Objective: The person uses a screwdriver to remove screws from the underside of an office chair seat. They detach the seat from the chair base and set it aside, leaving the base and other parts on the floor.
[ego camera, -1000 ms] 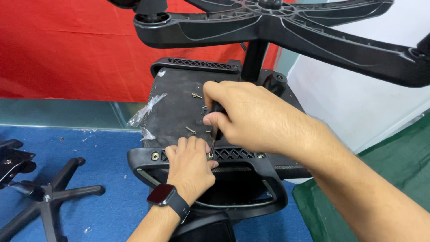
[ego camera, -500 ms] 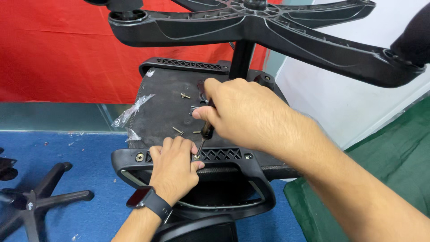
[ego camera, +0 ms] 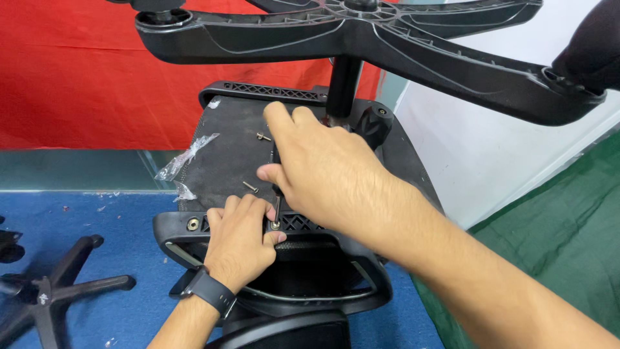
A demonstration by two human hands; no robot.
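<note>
1. Grip: my right hand (ego camera: 323, 171) closed on a dark-handled screwdriver (ego camera: 276, 205), tip seated in a screw (ego camera: 275, 225) so it stays square.
2. My left hand (ego camera: 240, 239) clamps the black plastic backrest bracket (ego camera: 194, 227), steadying the hole.
3. Spare silver screws (ego camera: 250, 187) lie within reach on the upturned dark fabric seat underside (ego camera: 226, 161); black five-arm base (ego camera: 387, 39) overhead.

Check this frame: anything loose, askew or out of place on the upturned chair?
Two loose screws lie on the seat underside, and torn clear plastic hangs off its left edge. The right hand holds a screwdriver by the left hand.
</note>
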